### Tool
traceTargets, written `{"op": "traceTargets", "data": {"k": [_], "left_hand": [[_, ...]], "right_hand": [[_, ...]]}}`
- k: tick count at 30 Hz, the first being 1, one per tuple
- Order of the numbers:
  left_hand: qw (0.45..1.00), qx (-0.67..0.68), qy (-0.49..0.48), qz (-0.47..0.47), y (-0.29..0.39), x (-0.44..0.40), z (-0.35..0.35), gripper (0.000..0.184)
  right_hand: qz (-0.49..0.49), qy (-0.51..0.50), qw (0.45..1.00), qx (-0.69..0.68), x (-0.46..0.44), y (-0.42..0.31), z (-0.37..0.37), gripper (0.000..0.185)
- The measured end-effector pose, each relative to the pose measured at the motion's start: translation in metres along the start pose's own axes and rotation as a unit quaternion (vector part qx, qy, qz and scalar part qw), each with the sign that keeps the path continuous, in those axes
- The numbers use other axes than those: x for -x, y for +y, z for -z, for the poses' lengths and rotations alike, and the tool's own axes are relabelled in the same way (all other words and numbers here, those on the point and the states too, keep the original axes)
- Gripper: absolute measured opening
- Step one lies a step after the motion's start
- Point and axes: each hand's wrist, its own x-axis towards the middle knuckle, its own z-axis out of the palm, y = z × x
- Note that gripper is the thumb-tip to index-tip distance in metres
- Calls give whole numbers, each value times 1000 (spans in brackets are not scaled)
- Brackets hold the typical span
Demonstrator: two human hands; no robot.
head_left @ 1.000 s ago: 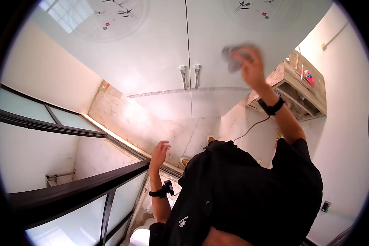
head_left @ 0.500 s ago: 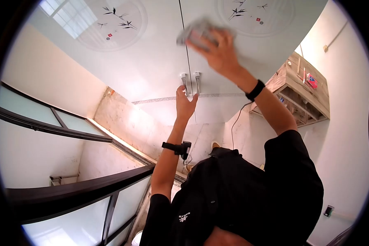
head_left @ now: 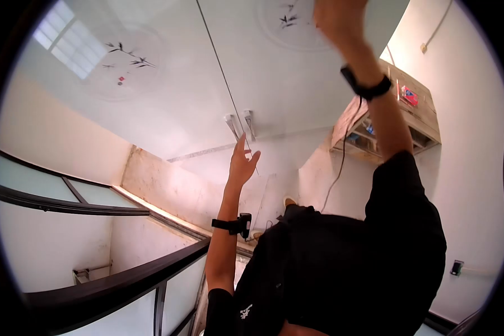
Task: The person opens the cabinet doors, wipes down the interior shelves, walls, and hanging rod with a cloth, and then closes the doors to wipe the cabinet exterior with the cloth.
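My left hand (head_left: 243, 166) is raised with its fingers apart, just below the left metal handle (head_left: 231, 126) of a glossy pale cabinet door. Its fingertips overlap the lower end of that handle in view, but contact cannot be made out. A second handle (head_left: 248, 124) sits beside it across the dark door seam. High on the right-hand door is my right hand (head_left: 343, 19), blurred and cut off by the top edge. Its fingers are out of view, and the grey cloth seen earlier under it does not show now.
A wooden shelf unit (head_left: 417, 112) with a pink packet (head_left: 409, 95) on top stands at the right. A dark cable (head_left: 341, 162) hangs from my right wristband (head_left: 369, 87). Dark-framed glass panels (head_left: 95, 297) flank my left side.
My right hand has moved up and to the right, taking the grey cloth out of view. My left hand has dropped slightly from the handles, and the view has shifted.
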Motion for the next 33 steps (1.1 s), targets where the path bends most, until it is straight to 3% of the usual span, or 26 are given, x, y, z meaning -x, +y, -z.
{"op": "traceTargets", "data": {"k": [2, 5, 9, 11, 13, 15, 19, 20, 21, 22, 23, 24, 26, 27, 29, 31, 33], "left_hand": [[1000, 24, 15, -7, -1, -2, -13, 82], [998, 61, 33, 6, 4, -2, -23, 79], [1000, 24, 10, -1, 1, -4, -32, 76], [1000, -5, -10, -19, -3, -5, -37, 67], [999, -13, -24, -20, -6, -2, -38, 60], [999, -22, -37, -22, -11, 3, -35, 53], [997, -28, -71, 27, -19, 24, -23, 44], [996, -38, -62, 43, -25, 29, -19, 44], [996, -48, -54, 61, -32, 33, -14, 44], [996, -20, -49, 66, -42, 35, -10, 45], [995, 15, -35, 89, -50, 38, -7, 45], [992, 27, -41, 114, -54, 39, -3, 45], [987, 57, -39, 143, -54, 40, 2, 45], [985, 67, -38, 154, -49, 41, 3, 45], [979, 86, -32, 181, -34, 46, 4, 44], [974, 111, -22, 197, -35, 55, 6, 43], [970, 132, -10, 204, -30, 70, 14, 41]], "right_hand": [[-20, 142, 990, -15, -27, 24, 2, 49], [-20, 135, 989, -63, -2, 15, -9, 52], [109, -20, 992, -67, 190, -25, -49, 53], [81, -167, 955, -232, 302, -44, -69, 52], [221, -256, 928, -157, 378, -40, -61, 51], [232, -282, 916, -165, 427, -24, -60, 50], [238, -297, 907, -182, 419, 6, -64, 46], [201, -255, 931, -169, 394, 15, -57, 45], [190, -133, 954, -188, 352, 31, -50, 44], [69, -144, 915, -369, 321, 48, -55, 56], [140, -126, 977, -102, 298, 70, -49, 61], [135, -95, 986, -29, 253, 92, -29, 65], [37, -54, 997, -30, 210, 102, -14, 53], [16, 50, 999, -7, 170, 119, -13, 53], [-23, 162, 986, -43, 131, 141, -15, 50], [-83, 144, 983, -75, 148, 115, -21, 48], [-61, 65, 993, -79, 206, 81, -33, 46]]}}
